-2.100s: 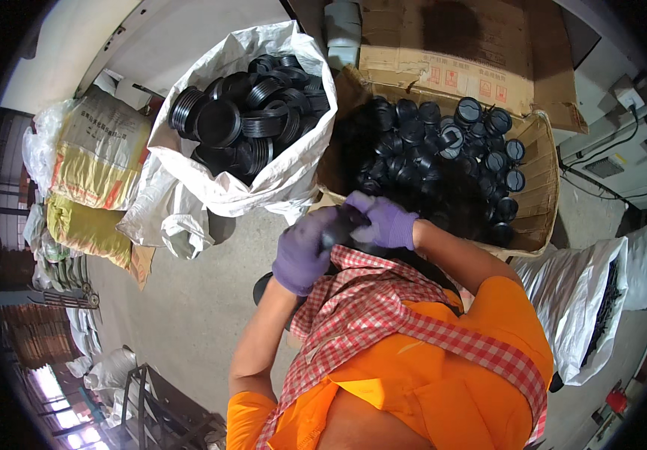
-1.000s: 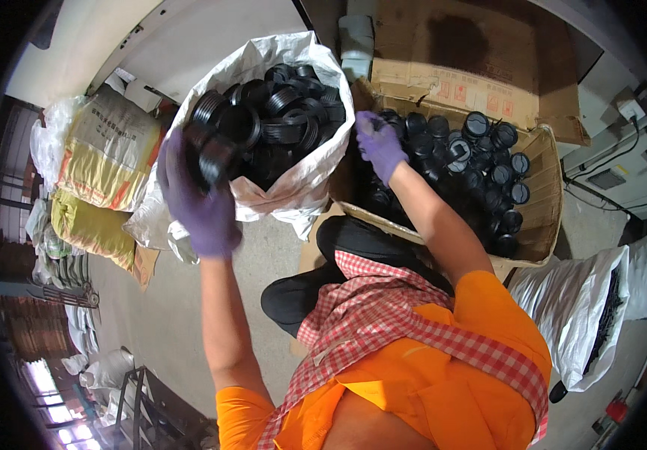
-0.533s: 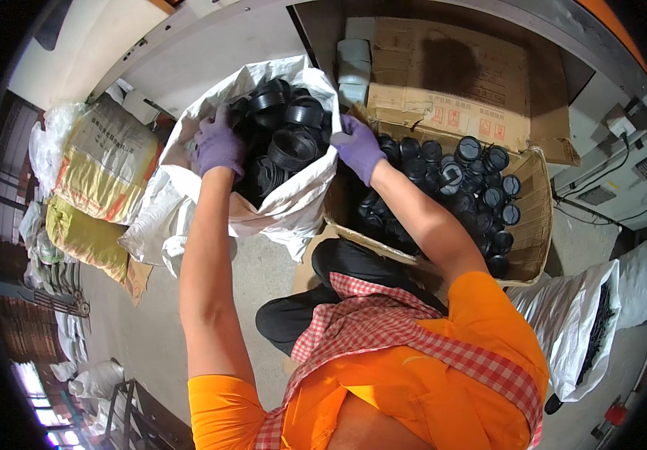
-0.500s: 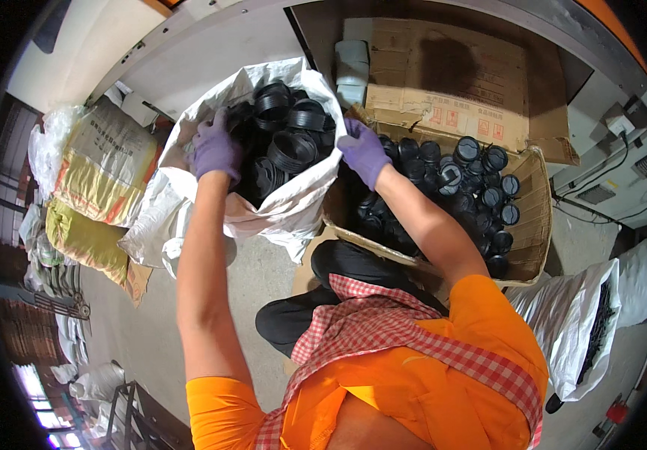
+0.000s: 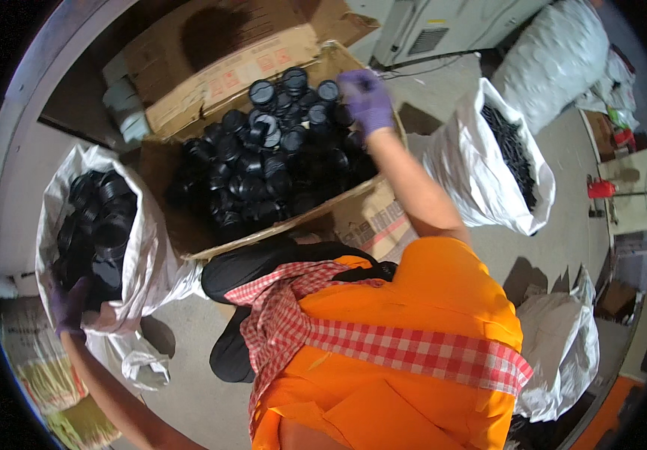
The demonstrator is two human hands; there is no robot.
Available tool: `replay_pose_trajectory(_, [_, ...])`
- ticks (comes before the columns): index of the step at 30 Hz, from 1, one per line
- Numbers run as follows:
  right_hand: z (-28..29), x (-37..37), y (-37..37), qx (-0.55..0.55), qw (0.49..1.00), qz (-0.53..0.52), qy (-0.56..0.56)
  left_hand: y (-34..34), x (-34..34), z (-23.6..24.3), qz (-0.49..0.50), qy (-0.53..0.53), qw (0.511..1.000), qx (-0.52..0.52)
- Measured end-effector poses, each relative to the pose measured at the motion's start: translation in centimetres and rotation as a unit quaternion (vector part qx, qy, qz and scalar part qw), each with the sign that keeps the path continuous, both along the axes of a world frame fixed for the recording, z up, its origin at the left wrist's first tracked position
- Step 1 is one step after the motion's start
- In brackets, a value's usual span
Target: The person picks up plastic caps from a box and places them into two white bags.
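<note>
My left hand (image 5: 70, 301), in a purple glove, reaches into the near side of a white woven sack (image 5: 155, 251). It is against black ribbed plastic rings (image 5: 111, 232); shadow hides most of its fingers, so I cannot tell their grip. On the far right rim of a worn cardboard box (image 5: 260, 230) is my gloved right hand (image 5: 368, 103), its fingers curled over the edge. Many round black plastic caps or lids (image 5: 263, 161) fill the box, and one among them shows a paler face.
Right of the box stands another white sack (image 5: 462, 161) with thin black pieces (image 5: 509, 154). A bulging white bag (image 5: 556, 60) sits behind it. A crumpled white sack (image 5: 560, 349) lies near right. Yellowish bags (image 5: 57, 390) are at near left, and a grey cabinet (image 5: 443, 30) stands at the back.
The view has swung right. My right hand has left the white sack's rim and moved across to the box's far right edge. My left hand stays in the sack, nearer its front side.
</note>
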State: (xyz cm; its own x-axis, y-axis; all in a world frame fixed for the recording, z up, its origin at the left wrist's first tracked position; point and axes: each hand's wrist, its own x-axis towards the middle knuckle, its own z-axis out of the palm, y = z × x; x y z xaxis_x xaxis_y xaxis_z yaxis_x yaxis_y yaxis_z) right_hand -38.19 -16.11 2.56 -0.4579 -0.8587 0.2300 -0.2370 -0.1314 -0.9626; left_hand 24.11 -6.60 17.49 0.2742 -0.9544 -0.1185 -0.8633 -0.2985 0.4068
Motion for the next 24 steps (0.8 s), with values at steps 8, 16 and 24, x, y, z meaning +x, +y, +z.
replay_pose_trajectory(8, [8.1,-23.7,12.2,0.416,0.729,-0.376,0.391,-0.4,-8.7,1.4,-0.078,-0.129,0.924,-0.35])
replay_pose_trajectory(16, [7.7,-24.7,7.3,0.29,0.643,-0.388,0.594,3.1,-22.8,-3.1,-0.288,-0.093,0.877,-0.373])
replay_pose_trajectory(24, [-6.0,-7.6,-7.8,0.162,0.95,0.099,0.248,7.7,-25.0,-12.3,-0.342,-0.009,0.928,-0.146])
